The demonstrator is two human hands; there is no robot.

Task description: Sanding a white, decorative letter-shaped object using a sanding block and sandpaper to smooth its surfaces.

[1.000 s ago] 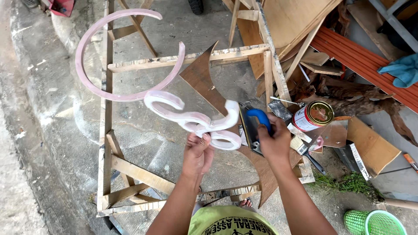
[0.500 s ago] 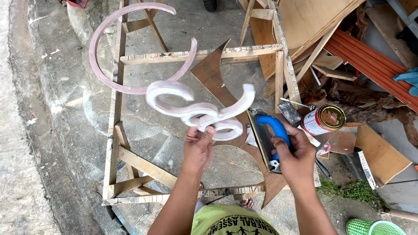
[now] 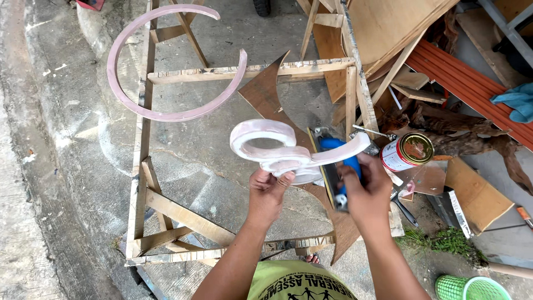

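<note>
My left hand (image 3: 268, 190) grips a pale pink, curly S-shaped piece (image 3: 273, 145) from below and holds it up over a wooden frame (image 3: 145, 166). Beside it, my right hand (image 3: 366, 191) holds a blue-handled sanding block (image 3: 333, 166) against the right end of that curly piece. A large pink C-shaped ring (image 3: 166, 114) rests on the far left corner of the frame.
An open tin can (image 3: 408, 151) stands to the right of my right hand among wood offcuts and small tools. Plywood sheets (image 3: 388, 28) lean at the back right. A green basket (image 3: 472, 288) sits at the bottom right. Concrete ground lies under the frame.
The curly piece has turned and shifted right in my left hand. My right hand has brought the sanding block up against it. The view has shifted.
</note>
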